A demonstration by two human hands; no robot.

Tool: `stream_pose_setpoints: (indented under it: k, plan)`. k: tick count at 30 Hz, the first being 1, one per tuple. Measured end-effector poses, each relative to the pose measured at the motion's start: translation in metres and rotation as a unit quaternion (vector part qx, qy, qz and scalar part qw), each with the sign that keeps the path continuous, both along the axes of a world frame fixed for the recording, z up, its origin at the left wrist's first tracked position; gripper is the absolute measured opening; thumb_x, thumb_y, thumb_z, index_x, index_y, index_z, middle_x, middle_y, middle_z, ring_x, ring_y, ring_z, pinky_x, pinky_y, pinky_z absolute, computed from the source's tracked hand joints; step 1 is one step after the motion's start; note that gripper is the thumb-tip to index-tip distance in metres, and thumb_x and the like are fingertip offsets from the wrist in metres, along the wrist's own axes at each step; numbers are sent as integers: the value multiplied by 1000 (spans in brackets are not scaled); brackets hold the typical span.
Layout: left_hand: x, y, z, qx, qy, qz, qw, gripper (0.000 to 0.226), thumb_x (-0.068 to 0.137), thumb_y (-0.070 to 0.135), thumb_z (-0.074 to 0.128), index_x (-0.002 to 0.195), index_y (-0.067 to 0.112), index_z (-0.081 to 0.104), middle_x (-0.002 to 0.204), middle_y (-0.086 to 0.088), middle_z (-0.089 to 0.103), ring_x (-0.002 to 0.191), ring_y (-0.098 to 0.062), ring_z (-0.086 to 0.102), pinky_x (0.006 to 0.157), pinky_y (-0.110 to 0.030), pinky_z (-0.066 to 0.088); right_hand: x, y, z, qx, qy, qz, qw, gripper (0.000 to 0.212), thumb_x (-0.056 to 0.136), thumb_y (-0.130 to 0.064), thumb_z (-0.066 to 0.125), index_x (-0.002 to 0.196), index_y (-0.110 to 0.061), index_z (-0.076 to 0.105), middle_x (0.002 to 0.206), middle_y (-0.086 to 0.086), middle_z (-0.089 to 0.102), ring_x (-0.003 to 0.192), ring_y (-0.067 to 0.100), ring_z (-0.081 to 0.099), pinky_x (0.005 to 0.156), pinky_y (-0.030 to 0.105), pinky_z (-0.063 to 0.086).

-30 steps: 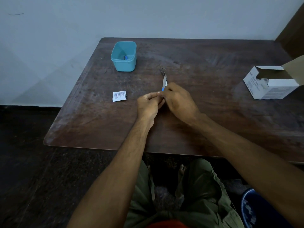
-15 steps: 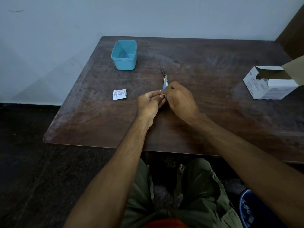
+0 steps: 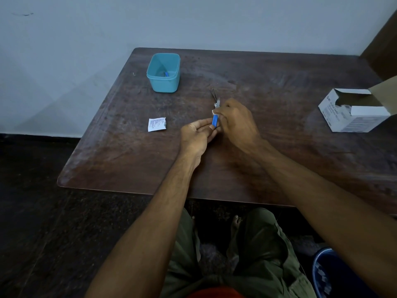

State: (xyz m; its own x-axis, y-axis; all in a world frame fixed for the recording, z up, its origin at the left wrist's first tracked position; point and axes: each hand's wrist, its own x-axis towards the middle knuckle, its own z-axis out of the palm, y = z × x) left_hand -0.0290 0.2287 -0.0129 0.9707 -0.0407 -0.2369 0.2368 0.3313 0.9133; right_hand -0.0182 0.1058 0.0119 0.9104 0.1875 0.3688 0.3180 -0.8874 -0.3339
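Wood, dark brown and scuffed, makes the table [image 3: 279,82] that fills the middle of the frame, set against a pale bluish wall [image 3: 193,22] with dark speckled floor [image 3: 43,211] at lower left. At upper centre-left stands an open teal tub [image 3: 163,82] with a small blue item [image 3: 165,73] lying in its bottom. At the right edge lies a white cardboard box [image 3: 354,119], flap open, with pale contents too dim to make out. A white printed sachet [image 3: 157,124] lies flat left of centre. Just right of it, over the table's middle, the left hand [image 3: 196,135] pinches a short blue piece [image 3: 214,121] at its fingertips, fingers fairly straight. The right hand [image 3: 237,122], fingers curled, grips a thin metal tool [image 3: 214,95] whose tip points toward the top of the frame; both hands touch at the blue piece.
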Motion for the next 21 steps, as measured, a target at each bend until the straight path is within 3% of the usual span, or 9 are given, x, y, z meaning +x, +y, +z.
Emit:
stream_pose_setpoints:
  k: [7, 12, 21]
  plan:
    - [1, -1, 0, 6, -1, 25, 1000, 16, 88, -5, 60, 91, 7, 70, 81, -4, 75, 77, -11, 72, 72, -18, 57, -11, 4, -6, -79, -29, 38, 996, 16, 85, 0, 58, 98, -1, 66, 96, 15, 59, 89, 32, 55, 66, 36, 43]
    - [1, -3, -2, -5, -5, 25, 1000, 15, 87, -6, 60, 95, 2, 70, 91, -13, 75, 85, -22, 73, 73, -20, 57, 6, -10, 6, -131, -36, 22, 991, 26, 86, -7, 61, 112, -2, 64, 104, 15, 57, 97, 32, 52, 65, 36, 40]
    - [1, -4, 1, -2, 4, 48, 999, 14, 85, -6, 63, 88, 5, 72, 84, -9, 75, 79, -21, 74, 67, -18, 56, 21, -18, 22, -146, -27, 14, 989, 29, 85, 0, 53, 111, 0, 64, 104, 20, 54, 99, 37, 51, 69, 42, 44]
